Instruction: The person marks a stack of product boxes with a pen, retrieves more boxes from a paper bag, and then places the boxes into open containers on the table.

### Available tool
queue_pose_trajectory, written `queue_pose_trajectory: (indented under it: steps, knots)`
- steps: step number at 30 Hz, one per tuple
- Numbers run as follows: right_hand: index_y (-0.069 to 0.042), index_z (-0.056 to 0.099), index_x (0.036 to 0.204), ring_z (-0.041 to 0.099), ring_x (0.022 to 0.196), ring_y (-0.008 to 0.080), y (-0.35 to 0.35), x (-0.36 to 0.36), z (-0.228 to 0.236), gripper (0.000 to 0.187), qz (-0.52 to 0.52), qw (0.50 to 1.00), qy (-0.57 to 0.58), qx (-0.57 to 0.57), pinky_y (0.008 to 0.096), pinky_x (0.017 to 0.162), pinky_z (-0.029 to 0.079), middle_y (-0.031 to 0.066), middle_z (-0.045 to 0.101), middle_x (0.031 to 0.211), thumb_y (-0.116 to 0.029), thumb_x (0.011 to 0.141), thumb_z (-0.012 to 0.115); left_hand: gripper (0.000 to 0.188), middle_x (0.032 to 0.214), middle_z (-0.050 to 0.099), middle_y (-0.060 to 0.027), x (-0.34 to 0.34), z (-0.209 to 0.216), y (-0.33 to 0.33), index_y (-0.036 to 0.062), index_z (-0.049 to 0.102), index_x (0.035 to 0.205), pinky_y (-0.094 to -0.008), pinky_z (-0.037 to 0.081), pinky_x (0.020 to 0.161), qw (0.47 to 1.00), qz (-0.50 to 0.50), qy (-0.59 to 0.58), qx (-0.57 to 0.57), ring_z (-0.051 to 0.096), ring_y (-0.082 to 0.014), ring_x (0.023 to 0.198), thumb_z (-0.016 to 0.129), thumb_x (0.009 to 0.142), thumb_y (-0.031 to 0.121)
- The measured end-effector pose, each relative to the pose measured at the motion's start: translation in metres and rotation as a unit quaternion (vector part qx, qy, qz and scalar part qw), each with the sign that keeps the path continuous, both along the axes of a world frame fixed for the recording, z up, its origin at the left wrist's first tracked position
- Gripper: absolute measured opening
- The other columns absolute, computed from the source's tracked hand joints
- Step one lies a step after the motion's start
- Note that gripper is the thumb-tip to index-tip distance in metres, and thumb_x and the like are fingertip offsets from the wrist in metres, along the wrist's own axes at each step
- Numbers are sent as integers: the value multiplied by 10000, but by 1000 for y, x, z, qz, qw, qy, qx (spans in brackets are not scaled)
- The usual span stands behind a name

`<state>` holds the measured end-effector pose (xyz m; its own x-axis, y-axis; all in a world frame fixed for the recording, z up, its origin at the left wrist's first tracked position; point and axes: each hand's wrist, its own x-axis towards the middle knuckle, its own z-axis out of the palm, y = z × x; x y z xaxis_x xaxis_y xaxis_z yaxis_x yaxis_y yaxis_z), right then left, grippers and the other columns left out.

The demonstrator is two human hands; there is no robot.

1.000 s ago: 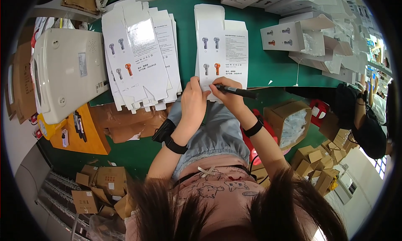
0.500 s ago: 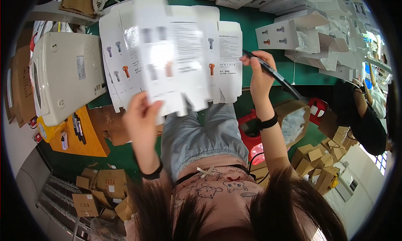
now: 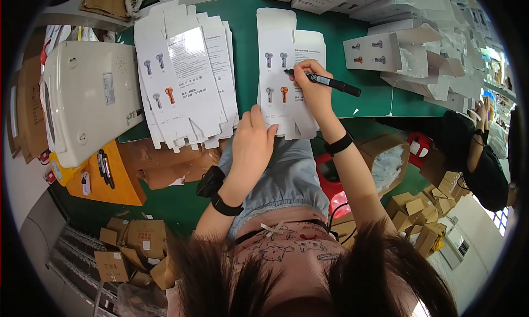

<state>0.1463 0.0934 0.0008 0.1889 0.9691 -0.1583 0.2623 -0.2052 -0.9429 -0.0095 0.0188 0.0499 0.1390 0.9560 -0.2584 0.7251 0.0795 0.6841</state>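
Observation:
A flat, unfolded white carton [image 3: 275, 41] printed with small pictures of handheld fans lies on the green table in front of me. My right hand [image 3: 315, 88] grips a black marker pen [image 3: 336, 84], its tip at the carton beside the printed fans. My left hand [image 3: 253, 146] rests with its fingers laid on the carton's lower left edge and its thumb apart, holding nothing. To the left, a pile of similar flat cartons [image 3: 184, 74] lies spread and overlapping.
Several folded white boxes [image 3: 372, 50] with clear bags stand at the right. A beige machine casing [image 3: 91, 102] sits at the left, above an orange surface with several pens [image 3: 104, 168]. An open brown carton [image 3: 388, 163] of clear bags is beside my right arm. Another person's arm [image 3: 478, 141] shows far right.
The carton my left hand held up now lies on the left pile. That hand has moved right onto the remaining carton, and the marker's tip has come down and left onto it.

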Motion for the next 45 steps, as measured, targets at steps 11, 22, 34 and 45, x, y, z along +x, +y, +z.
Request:
queue_pose_trajectory:
  steps: [11, 22, 34, 45]
  knots:
    - [17, 548, 783, 514, 547, 55, -8, 0, 3, 81, -15, 999, 34, 1, 184, 508, 400, 30, 576, 615, -63, 791, 544, 359, 765, 514, -204, 7, -38, -4, -41, 408, 933, -387, 438, 564, 996, 46, -77, -15, 542, -357, 677, 645, 689, 75]
    - [22, 549, 751, 496, 526, 47, -80, -6, 10, 45, 76, 996, -3, -43, 175, 479, 378, 30, 565, 598, -20, 767, 552, 330, 658, 510, -161, 11, -45, -10, -16, 434, 899, -385, 414, 522, 984, 97, -136, -53, 530, -330, 592, 653, 655, 23]
    - [17, 541, 721, 506, 515, 79, -82, -3, 0, 75, 84, 996, -11, 0, 207, 489, 397, 48, 553, 585, -36, 775, 539, 321, 637, 483, -145, 13, -52, -12, -15, 439, 889, -366, 400, 511, 981, 106, -152, -49, 505, -309, 569, 651, 648, 0]
    - [29, 465, 726, 515, 545, 172, -34, 33, 42, 183, -160, 940, 277, 119, 249, 564, 431, 109, 510, 605, -100, 850, 428, 282, 639, 502, -16, -48, 35, -8, -27, 535, 1006, -218, 421, 598, 903, 278, -323, -49, 494, -98, 607, 593, 729, -22]
